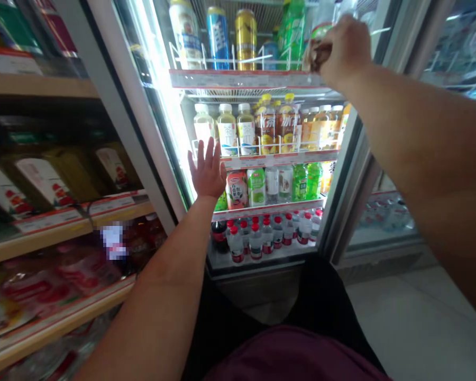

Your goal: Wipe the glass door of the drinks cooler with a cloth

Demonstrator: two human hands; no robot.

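Cooler bright, cold white light inside; harsh glare down its left inner edge, detail washed out. Left shelves dim, bottles there shadowed, smeary. Right hand soft. Wide-angle stretch toward edges, right forearm looks oversized. Pixelated patch over left shelving.

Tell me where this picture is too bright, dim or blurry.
Head view, left of centre: white glare bleaches the inner wall of the lit cooler; head view, far left: the shelf bottles look dim and smeared, and one patch is pixelated; head view, top right: the right hand looks soft, so anything it grips is unclear.
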